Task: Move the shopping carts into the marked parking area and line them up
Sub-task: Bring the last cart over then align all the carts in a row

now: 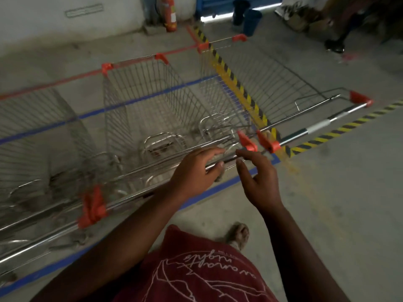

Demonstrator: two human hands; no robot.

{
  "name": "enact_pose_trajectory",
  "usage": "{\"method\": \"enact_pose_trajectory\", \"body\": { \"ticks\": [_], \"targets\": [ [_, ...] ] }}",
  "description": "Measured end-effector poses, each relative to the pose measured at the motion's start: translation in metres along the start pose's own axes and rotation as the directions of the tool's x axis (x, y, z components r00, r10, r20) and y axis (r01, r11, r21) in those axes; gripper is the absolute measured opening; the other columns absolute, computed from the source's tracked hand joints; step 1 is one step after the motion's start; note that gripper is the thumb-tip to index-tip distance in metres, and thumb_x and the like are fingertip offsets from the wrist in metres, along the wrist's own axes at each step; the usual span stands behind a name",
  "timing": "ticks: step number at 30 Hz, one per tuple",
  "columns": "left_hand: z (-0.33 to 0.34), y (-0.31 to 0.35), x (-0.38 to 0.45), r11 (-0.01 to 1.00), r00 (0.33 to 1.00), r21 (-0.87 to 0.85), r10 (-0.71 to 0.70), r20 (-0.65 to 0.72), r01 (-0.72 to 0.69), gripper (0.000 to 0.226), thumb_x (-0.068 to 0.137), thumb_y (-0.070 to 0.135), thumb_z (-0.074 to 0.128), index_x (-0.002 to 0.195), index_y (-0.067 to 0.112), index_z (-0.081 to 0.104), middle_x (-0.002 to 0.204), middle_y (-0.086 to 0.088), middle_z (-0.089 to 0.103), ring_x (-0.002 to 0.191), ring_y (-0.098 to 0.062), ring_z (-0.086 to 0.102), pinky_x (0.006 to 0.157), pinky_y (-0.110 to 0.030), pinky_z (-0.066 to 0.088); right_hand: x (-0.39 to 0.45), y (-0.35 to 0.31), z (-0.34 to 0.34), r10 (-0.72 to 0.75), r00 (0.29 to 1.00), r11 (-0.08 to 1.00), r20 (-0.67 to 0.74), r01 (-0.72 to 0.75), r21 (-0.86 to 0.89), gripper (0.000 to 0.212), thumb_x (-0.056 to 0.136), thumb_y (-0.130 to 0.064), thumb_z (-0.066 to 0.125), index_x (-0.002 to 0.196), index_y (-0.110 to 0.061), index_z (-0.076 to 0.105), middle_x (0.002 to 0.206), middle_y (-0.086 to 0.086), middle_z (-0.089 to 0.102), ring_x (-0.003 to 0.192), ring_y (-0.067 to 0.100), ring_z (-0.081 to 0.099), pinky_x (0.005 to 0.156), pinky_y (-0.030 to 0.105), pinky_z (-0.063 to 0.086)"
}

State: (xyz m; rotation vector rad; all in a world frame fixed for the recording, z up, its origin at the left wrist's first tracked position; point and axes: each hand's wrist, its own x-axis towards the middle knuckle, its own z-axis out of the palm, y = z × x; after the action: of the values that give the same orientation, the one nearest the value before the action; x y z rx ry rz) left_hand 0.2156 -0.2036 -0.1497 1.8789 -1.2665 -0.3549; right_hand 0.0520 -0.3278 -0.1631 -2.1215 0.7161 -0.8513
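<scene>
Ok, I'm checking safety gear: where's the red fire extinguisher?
In the head view the red fire extinguisher stands top centre against the white wall, left of the two blue bins, beyond the wire carts.

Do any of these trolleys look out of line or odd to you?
Yes. The rightmost cart sits askew: it straddles the yellow-and-black striped tape, its handle angled away from the middle cart. Yellowish dust also looks scattered past the tape's corner.

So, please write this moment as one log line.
left hand: holds middle cart handle | right hand: open, free | right cart: across striped tape | carts: three side by side
</scene>
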Motion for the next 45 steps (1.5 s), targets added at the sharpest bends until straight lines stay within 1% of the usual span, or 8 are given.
{"method": "enact_pose_trajectory", "body": {
  "ticks": [3, 7, 13, 17, 24, 33, 39, 45],
  "targets": [
    [0.045, 0.026, 0.036, 0.999, 0.999, 0.031, 0.016, -0.029, -0.015, 0.035, 0.094, 0.023, 0.068, 0.129, 0.019, 0.069, 0.129, 0.005, 0.069, 0.121, -0.011, 0.062, 0.102, -0.031, 0.048, 0.023, 0.042, -0.04, -0.055, 0.996, 0.998, 0.075, 0.055, 0.003, 0.027, 0.099, -0.008, 0.063, 0.125, -0.014, 0.07, 0.132, -0.008, 0.068, 0.132, 0.012, 0.058, 0.107, 0.039, 0.048],
    [0.099, 0.049, 0.066, 0.996, 1.0, 0.087, -0.002, 0.02, 0.0, 0.042, 0.095, 0.028, 0.067, 0.136, 0.017, 0.064, 0.142, 0.004, 0.061, 0.131, -0.011, 0.056, 0.106, -0.035, 0.048, 0.057, 0.094, -0.094, -0.092, 0.968, 0.991, 0.232, 0.111, -0.07, 0.042, 0.095, -0.002, 0.064, 0.134, -0.016, 0.065, 0.131, -0.004, 0.067, 0.118, 0.009, 0.059, 0.102, 0.041, 0.049],
    [0.138, 0.058, 0.091, 0.945, 0.977, 0.248, -0.205, -0.06, 0.213, 0.078, 0.088, 0.059, 0.064, 0.148, 0.011, 0.048, 0.159, -0.005, 0.04, 0.146, -0.02, 0.038, 0.116, -0.03, 0.033, 0.11, 0.17, -0.119, -0.075, 0.908, 0.892, 0.411, 0.245, -0.379, 0.06, 0.094, -0.066, 0.047, 0.14, -0.03, 0.062, 0.142, -0.008, 0.064, 0.142, 0.023, 0.05, 0.12, 0.062, 0.021],
    [0.144, 0.046, 0.097, 0.891, 0.956, 0.345, -0.274, -0.108, 0.294, 0.092, 0.087, 0.067, 0.06, 0.152, 0.005, 0.042, 0.165, -0.009, 0.031, 0.151, -0.023, 0.032, 0.118, -0.036, 0.035, 0.144, 0.189, -0.111, -0.097, 0.863, 0.867, 0.496, 0.318, -0.384, 0.053, 0.09, -0.074, 0.044, 0.102, -0.036, 0.078, 0.101, -0.015, 0.075, 0.114, 0.023, 0.064, 0.116, 0.06, 0.024],
    [0.147, 0.037, 0.092, 0.88, 0.953, 0.382, -0.208, -0.22, 0.281, 0.075, 0.089, 0.06, 0.063, 0.144, 0.008, 0.056, 0.155, -0.005, 0.049, 0.143, -0.014, 0.044, 0.112, -0.028, 0.041, 0.144, 0.182, -0.081, -0.15, 0.859, 0.849, 0.489, 0.365, -0.382, 0.044, 0.087, -0.073, 0.053, 0.096, -0.036, 0.076, 0.091, -0.014, 0.073, 0.1, 0.019, 0.065, 0.107, 0.049, 0.026],
    [0.147, 0.029, 0.089, 0.881, 0.965, 0.405, -0.184, -0.186, 0.246, 0.08, 0.086, 0.067, 0.058, 0.143, 0.01, 0.059, 0.153, -0.002, 0.051, 0.145, -0.014, 0.041, 0.115, -0.029, 0.038, 0.134, 0.177, -0.071, -0.207, 0.847, 0.872, 0.49, 0.386, -0.299, 0.038, 0.088, -0.068, 0.057, 0.098, -0.036, 0.074, 0.086, -0.016, 0.067, 0.098, 0.014, 0.062, 0.108, 0.054, 0.029],
    [0.144, 0.027, 0.09, 0.898, 0.97, 0.377, -0.176, -0.167, 0.228, 0.08, 0.083, 0.068, 0.06, 0.139, 0.011, 0.062, 0.152, -0.002, 0.052, 0.146, -0.007, 0.034, 0.118, -0.016, 0.023, 0.138, 0.176, -0.071, -0.224, 0.829, 0.864, 0.513, 0.413, -0.289, 0.04, 0.088, -0.07, 0.055, 0.098, -0.037, 0.074, 0.088, -0.018, 0.067, 0.099, 0.012, 0.061, 0.108, 0.053, 0.029],
    [0.142, 0.026, 0.089, 0.902, 0.97, 0.363, -0.194, -0.148, 0.236, 0.083, 0.078, 0.065, 0.068, 0.141, 0.01, 0.06, 0.153, -0.003, 0.051, 0.147, -0.017, 0.038, 0.118, -0.031, 0.031, 0.135, 0.175, -0.072, -0.246, 0.832, 0.844, 0.498, 0.436, -0.311, 0.039, 0.091, -0.071, 0.055, 0.098, -0.037, 0.074, 0.09, -0.016, 0.068, 0.093, 0.014, 0.061, 0.102, 0.047, 0.034]
  ]
}}
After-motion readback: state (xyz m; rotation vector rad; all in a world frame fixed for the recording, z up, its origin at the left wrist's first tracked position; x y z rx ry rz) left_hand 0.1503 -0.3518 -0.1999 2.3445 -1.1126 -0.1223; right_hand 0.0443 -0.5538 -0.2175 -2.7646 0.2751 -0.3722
